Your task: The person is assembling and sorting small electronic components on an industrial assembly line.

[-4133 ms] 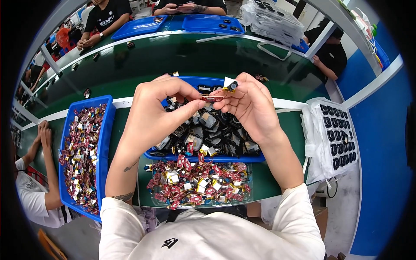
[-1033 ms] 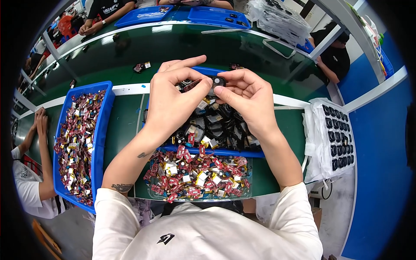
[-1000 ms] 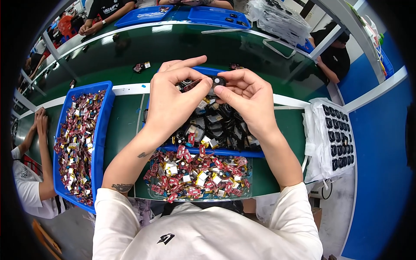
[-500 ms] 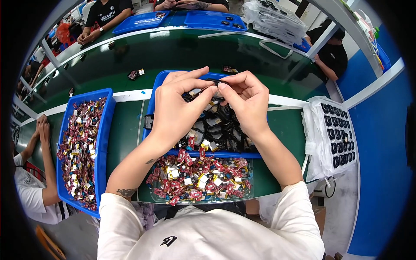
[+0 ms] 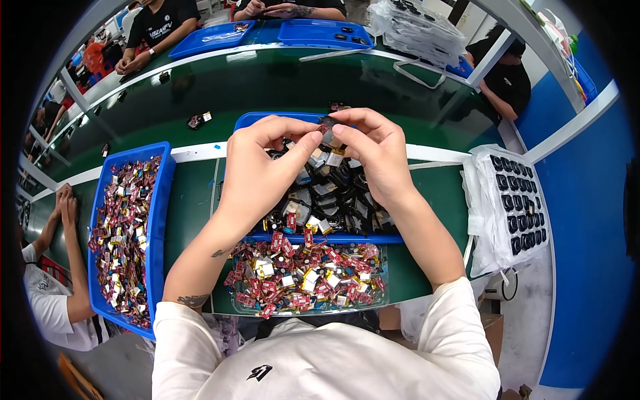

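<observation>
My left hand (image 5: 260, 170) and my right hand (image 5: 373, 153) meet above a blue tray (image 5: 253, 120) of dark small parts (image 5: 333, 193). Both pinch one small dark component (image 5: 327, 128) between thumbs and fingertips, held over the tray's far half. Closer to me lies a clear tray (image 5: 383, 300) filled with small red and yellow wrapped pieces (image 5: 300, 273).
A long blue bin (image 5: 160, 220) of red and yellow pieces stands at my left. A plastic-bagged tray of black parts (image 5: 513, 207) lies at my right. Beyond runs a green conveyor (image 5: 267, 80) with stray parts. Other people work across it and at my left, with blue trays (image 5: 327, 32) before them.
My hands stayed together over the blue tray, shifting slightly as the fingers worked the small component. The view moved a little.
</observation>
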Demonstrator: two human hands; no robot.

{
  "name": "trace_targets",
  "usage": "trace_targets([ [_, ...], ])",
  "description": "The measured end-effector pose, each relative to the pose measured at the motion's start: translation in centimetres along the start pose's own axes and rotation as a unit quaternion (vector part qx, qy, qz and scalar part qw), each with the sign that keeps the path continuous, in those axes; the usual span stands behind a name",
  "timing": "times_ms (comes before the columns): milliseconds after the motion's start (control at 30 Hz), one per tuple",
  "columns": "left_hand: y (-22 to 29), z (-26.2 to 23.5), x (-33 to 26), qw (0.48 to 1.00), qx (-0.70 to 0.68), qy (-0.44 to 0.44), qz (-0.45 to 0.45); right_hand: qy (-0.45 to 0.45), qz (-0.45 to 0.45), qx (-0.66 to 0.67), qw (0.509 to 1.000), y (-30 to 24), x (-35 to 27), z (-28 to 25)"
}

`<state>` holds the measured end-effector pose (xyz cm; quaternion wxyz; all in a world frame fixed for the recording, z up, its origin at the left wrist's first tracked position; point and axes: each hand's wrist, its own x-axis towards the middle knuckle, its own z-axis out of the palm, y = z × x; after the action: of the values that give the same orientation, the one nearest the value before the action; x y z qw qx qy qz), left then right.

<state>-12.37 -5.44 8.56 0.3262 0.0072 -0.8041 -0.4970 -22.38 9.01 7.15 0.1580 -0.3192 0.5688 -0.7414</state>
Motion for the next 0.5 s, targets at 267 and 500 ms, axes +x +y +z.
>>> trace_targets([
  [267,-0.5,0.0,0.2,0.959,-0.226,-0.064,-0.158,0.018,-0.091,-0.074,0.993,-0.1,-0.3,0.5],
  [500,-1.1,0.3,0.7,0.978,-0.162,-0.047,-0.123,-0.016,-0.098,-0.054,0.994,-0.6,-0.2,0.2],
])
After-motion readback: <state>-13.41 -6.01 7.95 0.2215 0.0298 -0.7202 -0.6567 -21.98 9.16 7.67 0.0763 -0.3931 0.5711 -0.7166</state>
